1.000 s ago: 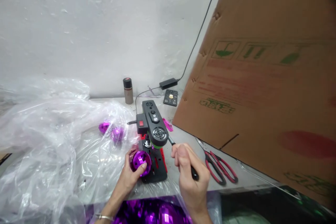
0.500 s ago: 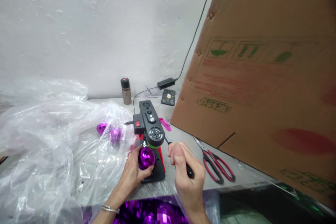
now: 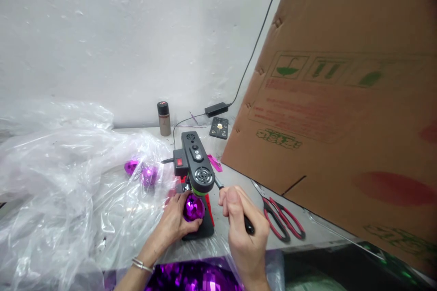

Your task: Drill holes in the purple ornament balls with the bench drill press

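A shiny purple faceted ball (image 3: 194, 208) is gripped between the thumb and fingers of my left hand (image 3: 177, 218), just below the head of a small black bench machine (image 3: 198, 159). This machine has round vents on top, a red switch at its side and a black and red base. My right hand (image 3: 244, 220) is closed around a lever handle (image 3: 249, 226) with a black grip that slants down from the machine's right side. The ball hides part of the base, and its contact with the machine is hard to see.
Crumpled clear plastic (image 3: 68, 186) spreads over the left, with purple ornaments (image 3: 149, 176) on it. Red-handled scissors (image 3: 285, 218) lie at right beside a large cardboard box (image 3: 334, 100). A bottle (image 3: 164, 119), power adapter (image 3: 216, 109) and black card-like object (image 3: 219, 127) sit near the wall. Purple balls (image 3: 194, 277) fill the space below the table edge.
My left hand and the purple ball have shifted slightly right and down beneath the machine head. My right hand has stayed on the lever, almost unmoved.
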Demonstrator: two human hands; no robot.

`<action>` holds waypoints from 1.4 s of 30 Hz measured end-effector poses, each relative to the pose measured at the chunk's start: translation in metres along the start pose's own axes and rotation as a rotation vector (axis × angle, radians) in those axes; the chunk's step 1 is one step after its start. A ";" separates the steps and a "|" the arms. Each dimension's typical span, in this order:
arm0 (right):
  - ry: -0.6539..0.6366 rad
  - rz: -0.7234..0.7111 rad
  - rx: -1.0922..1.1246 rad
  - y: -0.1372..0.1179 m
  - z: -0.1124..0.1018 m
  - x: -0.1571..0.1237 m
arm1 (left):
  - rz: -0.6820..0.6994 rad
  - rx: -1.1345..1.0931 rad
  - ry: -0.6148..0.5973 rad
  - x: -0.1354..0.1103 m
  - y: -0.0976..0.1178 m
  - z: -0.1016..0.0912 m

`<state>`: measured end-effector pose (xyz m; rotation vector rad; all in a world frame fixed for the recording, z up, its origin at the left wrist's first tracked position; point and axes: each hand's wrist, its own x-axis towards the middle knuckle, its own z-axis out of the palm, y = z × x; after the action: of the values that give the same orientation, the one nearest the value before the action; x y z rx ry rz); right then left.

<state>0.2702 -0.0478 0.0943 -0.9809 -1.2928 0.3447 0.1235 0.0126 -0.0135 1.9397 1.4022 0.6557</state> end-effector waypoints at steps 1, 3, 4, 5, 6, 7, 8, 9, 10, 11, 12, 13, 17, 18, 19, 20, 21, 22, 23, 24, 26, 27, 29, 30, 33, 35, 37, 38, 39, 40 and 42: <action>0.000 0.004 0.002 0.000 0.000 0.000 | -0.012 0.005 0.018 0.000 0.000 0.002; -0.006 0.015 0.009 0.001 0.000 0.000 | -0.019 -0.019 0.042 0.000 0.000 0.008; -0.010 0.019 0.012 0.001 0.000 0.000 | -0.019 -0.057 0.057 0.000 -0.002 0.012; -0.013 0.018 0.014 0.001 0.000 0.000 | -0.017 -0.107 0.073 0.000 -0.004 0.017; -0.016 0.016 0.017 0.002 0.000 0.000 | -0.008 -0.167 0.092 -0.001 -0.007 0.022; -0.016 0.012 0.020 0.003 0.000 0.000 | 0.005 -0.229 0.114 -0.002 -0.011 0.028; -0.014 0.008 0.024 0.003 0.000 0.000 | 0.019 -0.288 0.140 -0.003 -0.014 0.034; -0.010 0.000 0.028 0.004 0.000 -0.001 | 0.028 -0.338 0.167 -0.003 -0.018 0.039; -0.003 -0.007 0.031 0.006 0.000 -0.003 | 0.034 -0.374 0.193 -0.003 -0.022 0.045; 0.004 -0.013 0.031 0.007 0.000 -0.005 | 0.034 -0.400 0.216 -0.003 -0.025 0.049; 0.016 -0.020 0.027 0.010 0.001 -0.008 | 0.030 -0.414 0.236 -0.003 -0.027 0.053; 0.031 -0.031 0.022 0.013 0.001 -0.012 | 0.027 -0.418 0.248 -0.003 -0.029 0.056; 0.125 -0.116 0.032 0.031 0.005 -0.028 | 0.024 -0.388 0.274 -0.002 -0.033 0.060; 0.151 -0.129 0.046 0.036 0.007 -0.031 | 0.021 -0.379 0.278 -0.001 -0.033 0.060; 0.174 -0.135 0.061 0.040 0.009 -0.034 | 0.020 -0.372 0.279 -0.001 -0.033 0.060; 0.193 -0.133 0.076 0.044 0.010 -0.036 | 0.022 -0.366 0.279 -0.001 -0.033 0.060; 0.207 -0.132 0.090 0.046 0.012 -0.037 | 0.027 -0.361 0.277 -0.001 -0.033 0.060; 0.220 -0.131 0.100 0.048 0.013 -0.037 | 0.033 -0.355 0.274 -0.001 -0.033 0.060; 0.230 -0.135 0.106 0.049 0.014 -0.038 | 0.038 -0.346 0.273 -0.001 -0.032 0.060; 0.237 -0.139 0.108 0.050 0.014 -0.038 | 0.041 -0.336 0.273 -0.001 -0.032 0.060; 0.247 -0.139 0.106 0.051 0.015 -0.039 | 0.036 -0.313 0.273 -0.001 -0.031 0.059; 0.248 -0.132 0.104 0.051 0.015 -0.039 | 0.029 -0.302 0.274 -0.002 -0.030 0.059; 0.249 -0.103 0.099 0.052 0.015 -0.041 | 0.020 -0.289 0.278 -0.002 -0.029 0.058; 0.251 -0.089 0.097 0.053 0.014 -0.042 | 0.018 -0.286 0.280 -0.002 -0.029 0.058; 0.252 -0.104 0.105 0.056 0.014 -0.043 | 0.022 -0.297 0.281 -0.002 -0.027 0.057; 0.240 -0.127 0.118 0.057 0.014 -0.043 | 0.021 -0.306 0.274 -0.002 -0.027 0.056; 0.216 -0.129 0.122 0.058 0.013 -0.043 | 0.017 -0.311 0.264 -0.001 -0.026 0.055; 0.205 -0.129 0.119 0.058 0.013 -0.043 | 0.015 -0.313 0.260 -0.001 -0.025 0.055; 0.198 -0.131 0.115 0.058 0.012 -0.043 | 0.014 -0.315 0.257 -0.001 -0.025 0.055; 0.196 -0.135 0.109 0.059 0.012 -0.043 | 0.012 -0.316 0.256 -0.001 -0.025 0.054; 0.200 -0.139 0.103 0.059 0.012 -0.043 | 0.007 -0.310 0.253 -0.002 -0.024 0.053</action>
<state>0.2643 -0.0402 0.0211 -0.8124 -1.1425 0.1985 0.1463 0.0050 -0.0668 1.6610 1.3468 1.0842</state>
